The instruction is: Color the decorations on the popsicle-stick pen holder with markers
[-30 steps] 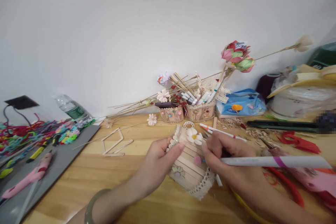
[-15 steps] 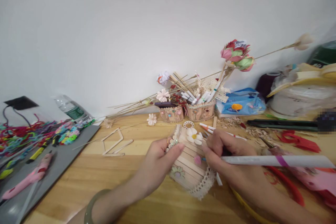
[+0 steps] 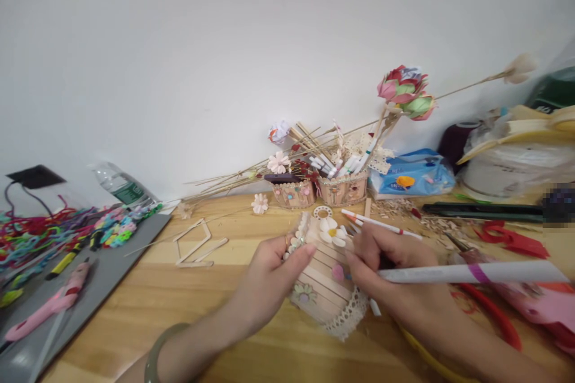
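"Two grips, both loaded?"
"Yep. Left hand pinches stick panel at its 9 o'clock; right hand holds white marker, 3 o'clock. Tip contact: can't tell."
"Location?"
"Over bench, 6 o'clock."

Craft workspace; wooden table holds 2 decorated pots, wood shavings.

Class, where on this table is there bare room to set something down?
Bare table lies between the gray mat, left forearm and wooden sticks; a smaller patch lies below the lace-trimmed panel. Crowded: right, with red ribbon; back, with decorated holders.
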`<action>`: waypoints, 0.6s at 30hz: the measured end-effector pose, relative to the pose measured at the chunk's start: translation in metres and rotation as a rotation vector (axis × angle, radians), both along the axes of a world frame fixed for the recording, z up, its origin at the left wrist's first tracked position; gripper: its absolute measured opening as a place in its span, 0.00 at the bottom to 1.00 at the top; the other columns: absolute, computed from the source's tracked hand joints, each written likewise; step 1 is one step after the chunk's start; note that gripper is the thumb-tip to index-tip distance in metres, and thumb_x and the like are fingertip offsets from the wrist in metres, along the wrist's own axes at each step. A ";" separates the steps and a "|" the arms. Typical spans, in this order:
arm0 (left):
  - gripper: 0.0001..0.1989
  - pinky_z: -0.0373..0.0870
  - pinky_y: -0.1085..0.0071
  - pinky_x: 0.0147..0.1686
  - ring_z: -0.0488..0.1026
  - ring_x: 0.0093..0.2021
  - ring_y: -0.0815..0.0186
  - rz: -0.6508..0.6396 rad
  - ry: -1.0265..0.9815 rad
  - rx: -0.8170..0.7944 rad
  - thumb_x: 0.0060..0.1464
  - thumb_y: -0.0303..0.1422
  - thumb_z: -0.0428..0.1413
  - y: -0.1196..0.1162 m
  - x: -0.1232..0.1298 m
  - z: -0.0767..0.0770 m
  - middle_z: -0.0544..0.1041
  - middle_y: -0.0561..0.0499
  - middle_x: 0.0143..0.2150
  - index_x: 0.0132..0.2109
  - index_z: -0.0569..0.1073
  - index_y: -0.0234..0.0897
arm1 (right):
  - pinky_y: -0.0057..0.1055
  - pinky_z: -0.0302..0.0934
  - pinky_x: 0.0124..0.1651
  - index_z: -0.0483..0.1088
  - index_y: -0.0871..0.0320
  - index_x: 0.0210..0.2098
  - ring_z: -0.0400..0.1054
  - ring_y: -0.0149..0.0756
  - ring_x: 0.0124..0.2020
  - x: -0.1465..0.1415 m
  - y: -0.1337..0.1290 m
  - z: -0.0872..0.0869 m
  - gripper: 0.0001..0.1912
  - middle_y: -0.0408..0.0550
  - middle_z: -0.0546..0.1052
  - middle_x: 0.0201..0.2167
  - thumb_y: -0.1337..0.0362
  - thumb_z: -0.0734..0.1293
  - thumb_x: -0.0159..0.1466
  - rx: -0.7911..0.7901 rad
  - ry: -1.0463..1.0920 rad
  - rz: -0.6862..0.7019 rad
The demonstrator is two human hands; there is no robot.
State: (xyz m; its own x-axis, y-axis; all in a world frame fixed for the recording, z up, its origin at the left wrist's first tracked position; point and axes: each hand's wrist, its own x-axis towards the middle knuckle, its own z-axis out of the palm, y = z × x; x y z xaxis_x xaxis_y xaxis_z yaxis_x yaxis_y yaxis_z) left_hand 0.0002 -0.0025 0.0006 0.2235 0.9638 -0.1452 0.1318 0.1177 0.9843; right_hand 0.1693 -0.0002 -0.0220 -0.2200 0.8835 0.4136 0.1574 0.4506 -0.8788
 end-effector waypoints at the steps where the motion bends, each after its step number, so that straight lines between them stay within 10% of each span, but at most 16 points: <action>1: 0.18 0.56 0.78 0.22 0.57 0.22 0.74 -0.002 -0.001 0.000 0.47 0.45 0.56 0.000 0.000 0.000 0.63 0.56 0.21 0.25 0.66 0.33 | 0.25 0.42 0.18 0.46 0.53 0.19 0.47 0.26 0.17 0.000 0.000 0.000 0.19 0.34 0.55 0.15 0.72 0.63 0.56 -0.005 -0.001 0.015; 18: 0.19 0.56 0.78 0.22 0.57 0.22 0.74 -0.001 0.003 -0.004 0.45 0.47 0.57 0.001 0.000 0.000 0.64 0.56 0.21 0.25 0.66 0.33 | 0.24 0.43 0.18 0.47 0.53 0.19 0.46 0.25 0.17 0.000 0.001 0.002 0.19 0.34 0.55 0.15 0.72 0.62 0.56 -0.018 -0.011 0.032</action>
